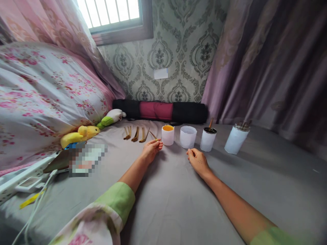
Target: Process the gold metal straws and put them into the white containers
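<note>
My left hand point(151, 150) is closed, its fingertips pinching a thin brown stick point(153, 135) that slants up and left. Just right of those fingertips stands a white cup with an orange inside point(168, 136). Closed with fingers curled, my right hand point(198, 162) hovers in front of a translucent white cup point(188, 137); what its fingertips hold, if anything, is hidden. A white-wrapped can point(208, 141) with a dark inside has a brown stick point(211, 123) poking out. Small groups of similar sticks point(135, 134) lie left of my left hand.
At the right, a tilted-looking white container point(236, 141) holds several brown sticks. A black and maroon roll point(159, 111) lies along the wall. Plush toys point(88, 132), a blurred-out item point(88, 160), a white charger point(29, 183) and cables point(41, 200) are on the left.
</note>
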`<state>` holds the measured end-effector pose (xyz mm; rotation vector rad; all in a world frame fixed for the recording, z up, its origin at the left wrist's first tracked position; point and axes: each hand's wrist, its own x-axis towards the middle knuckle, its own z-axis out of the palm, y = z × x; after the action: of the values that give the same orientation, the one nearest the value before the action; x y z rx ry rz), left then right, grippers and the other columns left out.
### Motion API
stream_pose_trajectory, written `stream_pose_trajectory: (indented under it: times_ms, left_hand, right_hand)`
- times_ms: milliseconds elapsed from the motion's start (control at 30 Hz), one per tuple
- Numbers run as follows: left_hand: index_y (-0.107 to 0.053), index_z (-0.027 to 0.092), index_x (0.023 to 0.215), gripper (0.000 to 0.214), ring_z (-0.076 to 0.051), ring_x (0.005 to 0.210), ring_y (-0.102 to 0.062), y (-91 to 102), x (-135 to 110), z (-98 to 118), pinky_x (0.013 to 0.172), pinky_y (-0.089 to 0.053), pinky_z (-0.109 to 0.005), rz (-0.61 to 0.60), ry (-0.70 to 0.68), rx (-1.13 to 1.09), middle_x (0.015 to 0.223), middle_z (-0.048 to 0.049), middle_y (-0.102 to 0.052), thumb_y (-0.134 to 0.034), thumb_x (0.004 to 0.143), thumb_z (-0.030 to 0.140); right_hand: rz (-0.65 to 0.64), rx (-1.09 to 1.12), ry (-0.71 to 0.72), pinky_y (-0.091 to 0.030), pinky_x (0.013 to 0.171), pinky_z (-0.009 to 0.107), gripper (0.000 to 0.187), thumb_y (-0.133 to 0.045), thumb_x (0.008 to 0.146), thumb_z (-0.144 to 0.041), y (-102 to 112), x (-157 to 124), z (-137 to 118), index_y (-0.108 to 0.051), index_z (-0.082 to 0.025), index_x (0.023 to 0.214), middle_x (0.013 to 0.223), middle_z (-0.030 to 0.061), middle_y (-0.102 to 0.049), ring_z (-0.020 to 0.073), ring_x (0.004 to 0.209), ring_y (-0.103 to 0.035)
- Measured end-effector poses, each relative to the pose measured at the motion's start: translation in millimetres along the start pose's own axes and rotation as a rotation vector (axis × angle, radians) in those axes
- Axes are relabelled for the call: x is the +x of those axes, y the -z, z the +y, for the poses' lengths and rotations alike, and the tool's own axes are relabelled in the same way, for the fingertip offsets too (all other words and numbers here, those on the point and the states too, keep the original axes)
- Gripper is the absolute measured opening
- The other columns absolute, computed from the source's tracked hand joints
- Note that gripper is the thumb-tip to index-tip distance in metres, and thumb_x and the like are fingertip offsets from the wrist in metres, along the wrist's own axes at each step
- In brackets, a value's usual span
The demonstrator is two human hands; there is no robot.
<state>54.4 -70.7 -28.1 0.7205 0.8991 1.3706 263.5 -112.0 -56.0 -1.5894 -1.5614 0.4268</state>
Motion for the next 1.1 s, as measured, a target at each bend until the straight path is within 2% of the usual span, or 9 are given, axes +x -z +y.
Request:
stream_pose_trajectory:
  times_ms: [200,367,600,833,1100]
  left_hand:
    - [-0.058,0.006,0.085,0.012,-0.008,0.054,-0.056,0.6,-9.9,-10.7,0.053,-0.047,-0.020,-0.051,-0.074,0.056,0.067,-0.0073,-0.062,-0.056,0.074,0.010]
    - [-0.058,0.007,0.091,0.024,-0.009,0.056,-0.057,0.2,-17.1,-17.4,0.055,-0.048,-0.022,-0.092,-0.150,0.126,0.069,-0.0059,-0.062,-0.061,0.071,0.020]
    - [-0.059,0.008,0.094,0.036,-0.009,0.054,-0.054,-5.0,-27.8,-19.5,0.049,-0.044,-0.022,-0.108,-0.258,0.272,0.068,-0.0046,-0.061,-0.061,0.068,0.033]
    - [-0.061,0.009,0.094,0.036,-0.009,0.051,-0.051,-5.5,-31.3,-22.5,0.045,-0.040,-0.021,-0.124,-0.395,0.433,0.065,-0.0033,-0.058,-0.057,0.071,0.036]
    - [-0.064,0.015,0.096,0.030,-0.009,0.055,-0.052,-6.8,-38.2,-25.0,0.048,-0.041,-0.019,-0.125,-0.485,0.617,0.068,-0.0031,-0.059,-0.053,0.074,0.032]
  right_hand:
    - [0.002,-0.005,-0.005,-0.032,0.049,0.022,0.034,-0.034,0.079,-0.039,0.0,0.2,-0.3,-0.059,-0.017,0.071,0.059,0.0031,-0.058,0.0125,0.051,-0.050]
    - [0.009,0.007,0.008,-0.032,0.050,0.022,0.033,-0.034,0.079,-0.038,-1.1,-0.3,0.8,-0.059,-0.017,0.071,0.061,0.0037,-0.060,0.0127,0.052,-0.050]
    - [-0.002,0.020,0.012,-0.033,0.050,0.022,0.033,-0.034,0.080,-0.038,0.8,-1.9,-0.3,-0.058,-0.018,0.070,0.057,0.0023,-0.057,0.0128,0.051,-0.050]
    - [-0.025,0.061,0.015,-0.033,0.049,0.021,0.033,-0.035,0.080,-0.040,1.7,-2.0,0.9,-0.058,-0.017,0.072,0.056,0.0011,-0.056,0.0115,0.050,-0.050]
    - [-0.039,0.120,0.029,-0.035,0.048,0.022,0.036,-0.035,0.079,-0.043,2.8,-2.6,-0.1,-0.058,-0.016,0.073,0.056,0.0013,-0.055,0.0111,0.048,-0.049]
